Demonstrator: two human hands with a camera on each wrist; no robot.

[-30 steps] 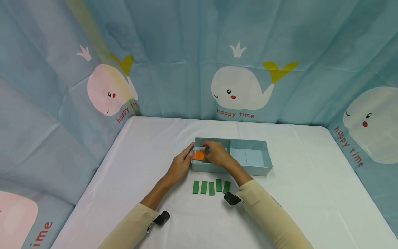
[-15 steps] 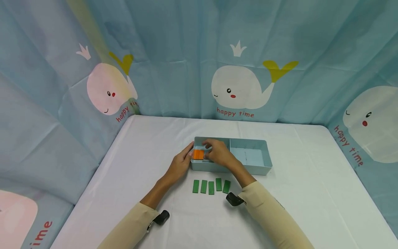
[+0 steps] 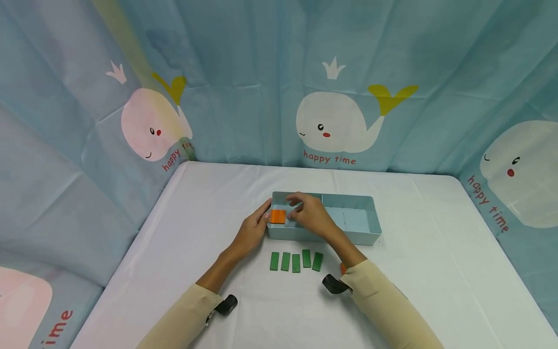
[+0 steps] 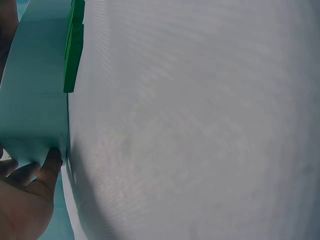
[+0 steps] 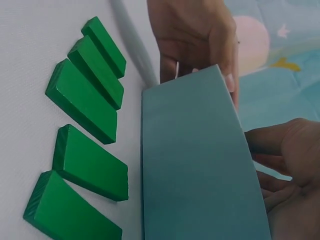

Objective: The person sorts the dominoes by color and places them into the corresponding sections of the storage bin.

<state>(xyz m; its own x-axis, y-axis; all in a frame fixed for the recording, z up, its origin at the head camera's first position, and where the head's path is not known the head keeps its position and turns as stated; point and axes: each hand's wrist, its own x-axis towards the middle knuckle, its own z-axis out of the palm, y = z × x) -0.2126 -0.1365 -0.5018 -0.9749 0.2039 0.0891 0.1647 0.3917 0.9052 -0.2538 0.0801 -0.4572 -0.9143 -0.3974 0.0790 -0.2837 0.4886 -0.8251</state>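
Note:
A pale blue-grey box with a divider stands on the white-covered table. Against the left end wall of its left compartment lie orange blocks set side by side. My left hand rests against the outside of that end, its fingertips touching the wall in the left wrist view. Inside the left compartment, to the right of the orange blocks, is my right hand. Its thumb and forefinger stand apart with nothing visible between them. Part of that hand is hidden behind the box wall in the right wrist view.
Several flat green blocks lie in a loose row before the box. Another orange piece peeks out beside the right sleeve, mostly covered. The box's right compartment shows a bare floor. A blue whale-print curtain hangs behind the table.
The orange blocks have shifted slightly left to the end wall. My right hand has drawn back right from them, uncovering an orange piece by the sleeve. My left hand stays put.

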